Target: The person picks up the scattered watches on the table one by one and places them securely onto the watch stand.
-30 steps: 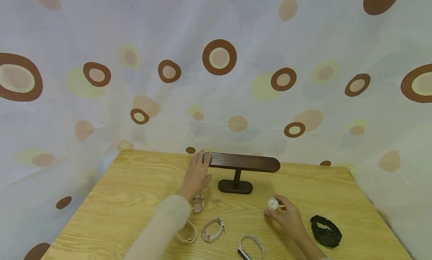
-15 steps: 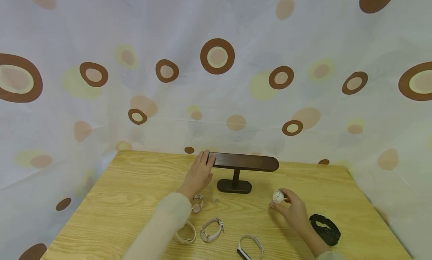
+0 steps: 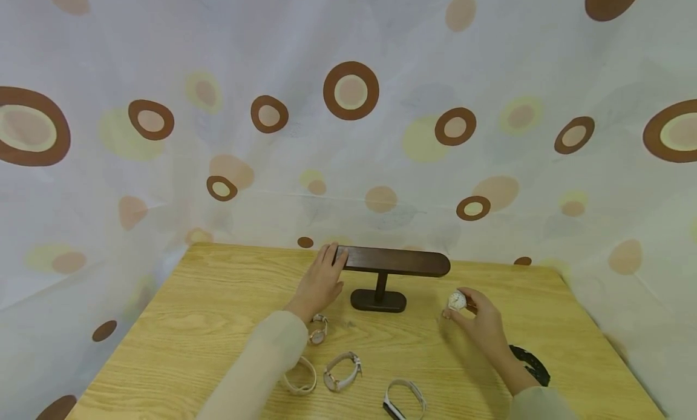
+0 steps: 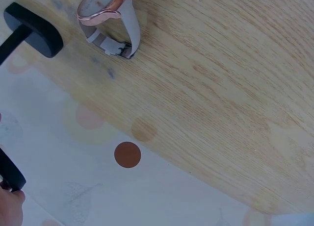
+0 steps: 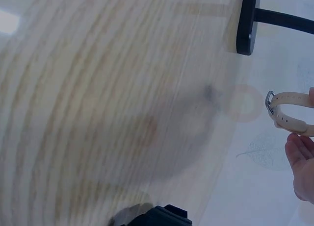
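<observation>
My right hand pinches a small watch between thumb and fingers, its round white face turned up. Its cream strap and silver buckle hang over the table in the right wrist view. At the back, my left hand holds the left end of the dark wooden display stand's bar, fingers over the top. Below that wrist stands a rose-gold watch, whose grey strap is buckled into a loop in the left wrist view. The stand's bar carries no watch.
Towards the front lie a watch with a white strap, a cream band partly behind my left sleeve, and a grey fitness band. My right forearm partly covers a black watch. A patterned sheet hangs behind the wooden table.
My right hand has moved up and slightly right with the watch, towards the back of the table, its forearm now overlapping the black watch. My left hand stays at the bar's end.
</observation>
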A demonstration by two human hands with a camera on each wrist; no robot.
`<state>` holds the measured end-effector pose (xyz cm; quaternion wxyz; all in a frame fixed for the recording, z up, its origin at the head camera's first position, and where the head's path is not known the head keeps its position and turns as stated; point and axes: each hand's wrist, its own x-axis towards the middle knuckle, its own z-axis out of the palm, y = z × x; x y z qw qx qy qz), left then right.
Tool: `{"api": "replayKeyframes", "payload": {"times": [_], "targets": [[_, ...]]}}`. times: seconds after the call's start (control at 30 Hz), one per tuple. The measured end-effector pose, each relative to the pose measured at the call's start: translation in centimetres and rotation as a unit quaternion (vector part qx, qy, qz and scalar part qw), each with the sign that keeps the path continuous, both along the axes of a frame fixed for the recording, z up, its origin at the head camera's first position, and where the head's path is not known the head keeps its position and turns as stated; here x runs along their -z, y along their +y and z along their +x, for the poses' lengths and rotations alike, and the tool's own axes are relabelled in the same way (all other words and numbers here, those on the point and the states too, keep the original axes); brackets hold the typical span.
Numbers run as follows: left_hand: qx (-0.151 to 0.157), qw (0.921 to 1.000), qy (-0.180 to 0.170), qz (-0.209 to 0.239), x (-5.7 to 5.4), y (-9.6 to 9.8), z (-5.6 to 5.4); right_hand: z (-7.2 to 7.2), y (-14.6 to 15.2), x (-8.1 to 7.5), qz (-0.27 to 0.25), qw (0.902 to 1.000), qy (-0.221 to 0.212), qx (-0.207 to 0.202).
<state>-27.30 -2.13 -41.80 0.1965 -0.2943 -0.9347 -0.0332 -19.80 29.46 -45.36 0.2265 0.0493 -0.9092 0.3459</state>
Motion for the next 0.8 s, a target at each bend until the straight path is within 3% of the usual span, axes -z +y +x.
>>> {"api": "replayKeyframes", "payload": {"times": [0.4,0.67,0.8], "targets": [[0.008,0.9992,-0.022,0.031,-0.3,-0.2,0.0,-1.6,-0.2,-2.2,-0.016,0.9998,-0.004,-0.010],[0.015,0.9981,-0.024,0.054,0.2,-0.2,-0.2,-2.5,-0.4,-3.3,-0.020,0.9997,0.009,-0.013],[0.015,0.9977,-0.033,0.057,0.1,-0.1,0.0,-2.9,-0.3,-4.0,-0.013,0.9998,-0.012,-0.008]]}}
